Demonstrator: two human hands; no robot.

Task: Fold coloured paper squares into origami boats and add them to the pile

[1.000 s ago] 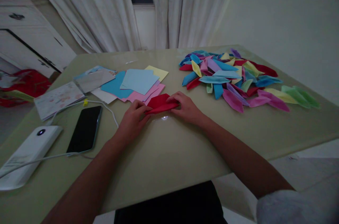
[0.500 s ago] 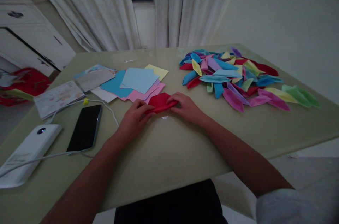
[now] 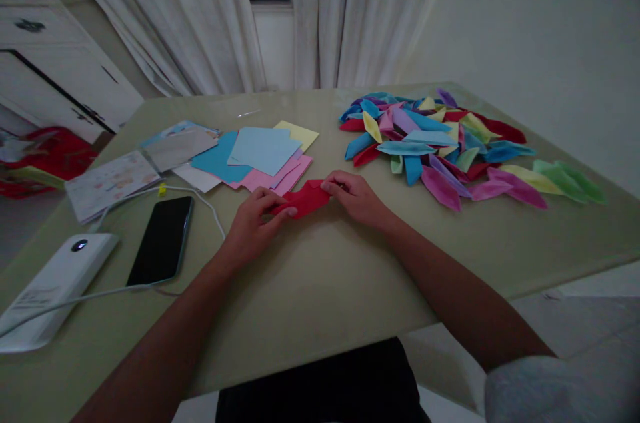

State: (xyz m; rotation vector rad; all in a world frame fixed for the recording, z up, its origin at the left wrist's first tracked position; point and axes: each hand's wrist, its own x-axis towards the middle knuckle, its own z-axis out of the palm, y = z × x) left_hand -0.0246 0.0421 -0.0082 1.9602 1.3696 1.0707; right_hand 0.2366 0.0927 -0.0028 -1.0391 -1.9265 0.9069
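A piece of folded red paper is held between my two hands, just above or on the table. My left hand pinches its left end, thumb on the near face and fingers behind. At the right end, my right hand grips it between thumb and fingertips. Part of each end is hidden by the fingers. Right behind the red paper lies a loose stack of coloured paper sheets in light blue, teal, pink and yellow.
Many folded paper pieces in mixed colours form a heap at the right. To the left lie a black-screened phone, a white power bank, a white cable and printed paper packets. Curtains hang behind the table.
The red paper has been turned, so a broad flat face now shows towards me instead of a narrow folded edge. Both hands still hold its ends, with fingers slightly shifted.
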